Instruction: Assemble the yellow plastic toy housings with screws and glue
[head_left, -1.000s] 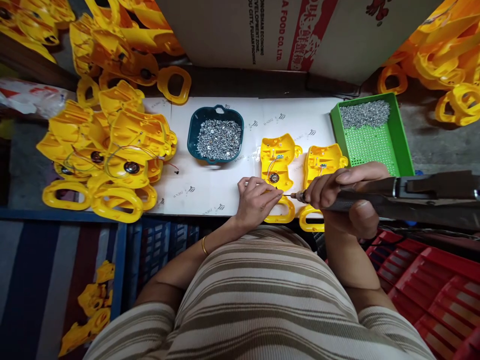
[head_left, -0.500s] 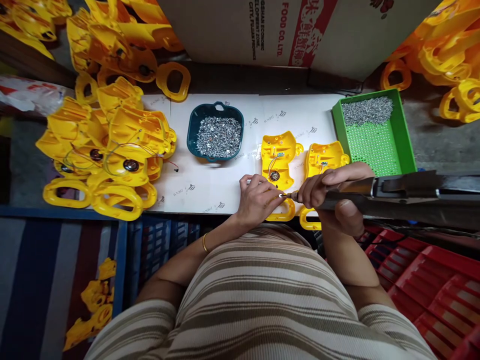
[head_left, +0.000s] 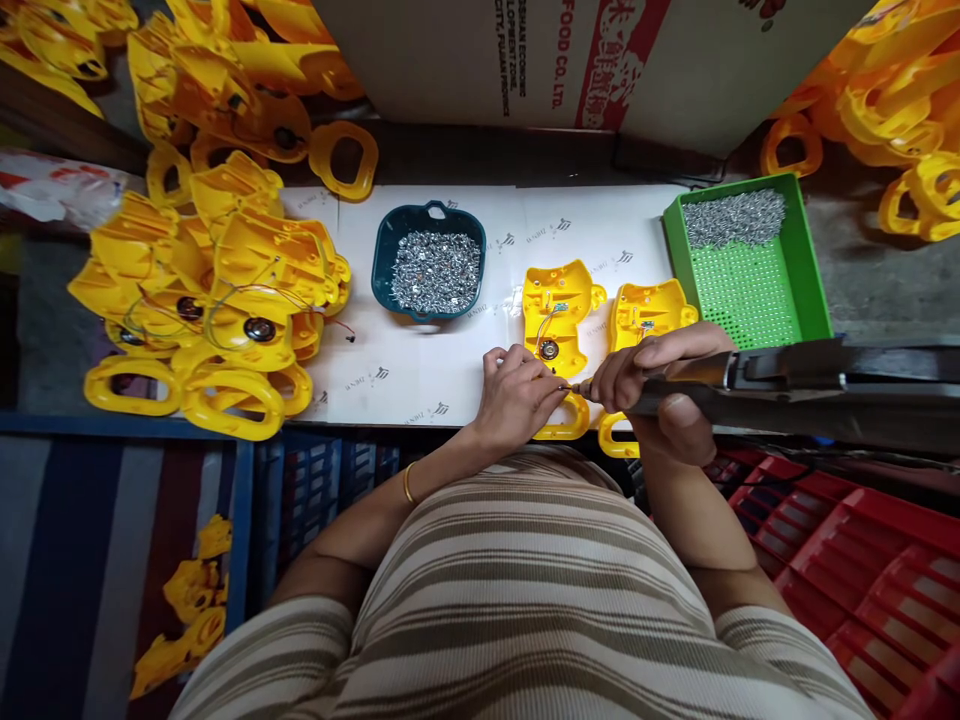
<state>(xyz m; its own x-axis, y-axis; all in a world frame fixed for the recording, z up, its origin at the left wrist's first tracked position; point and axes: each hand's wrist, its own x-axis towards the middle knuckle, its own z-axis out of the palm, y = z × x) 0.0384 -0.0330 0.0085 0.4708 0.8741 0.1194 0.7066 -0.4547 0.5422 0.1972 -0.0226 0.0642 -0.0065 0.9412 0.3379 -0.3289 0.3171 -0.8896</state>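
Observation:
My left hand is closed in a pinch at the lower end of a yellow plastic shell. What lies between its fingertips is too small to make out. My right hand grips a dark power screwdriver, held sideways. Its thin bit reaches the left fingertips. Inside the shell are a round speaker, wires and a small circuit board. Beside it, partly behind my right hand, lies a second yellow shell. A yellow loop handle shows under the left fingertips.
Left of the shells stands a dark teal tray of small screws. A green basket holding silver screws is at the right. Yellow shells are piled on the left. A cardboard box stands behind; a red crate is low right.
The driver and my right hand have shifted slightly left, the bit closer to the left fingertips. A small bright piece seen there earlier is now less visible.

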